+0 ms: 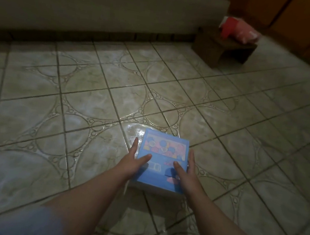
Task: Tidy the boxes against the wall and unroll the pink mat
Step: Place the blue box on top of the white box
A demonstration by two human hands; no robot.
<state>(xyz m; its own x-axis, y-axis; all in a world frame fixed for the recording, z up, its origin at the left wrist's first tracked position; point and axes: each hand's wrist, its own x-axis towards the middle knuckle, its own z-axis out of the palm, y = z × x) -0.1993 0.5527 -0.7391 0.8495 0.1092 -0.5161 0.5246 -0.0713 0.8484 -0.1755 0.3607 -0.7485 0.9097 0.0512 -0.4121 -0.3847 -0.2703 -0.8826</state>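
Blue box (162,159), printed lid up, low over the tiled floor (96,92) in the near middle of the view; whether it touches the tiles is unclear. Both forearms reach forward, near parallel. Left hand (135,160) grips the box's left edge, thumb on the lid, fingers straight along the side. Right hand (186,169) grips the right edge likewise. Far right, a brown stool (223,48) near the wall (104,8) carries a blurred pink bundle (238,31).
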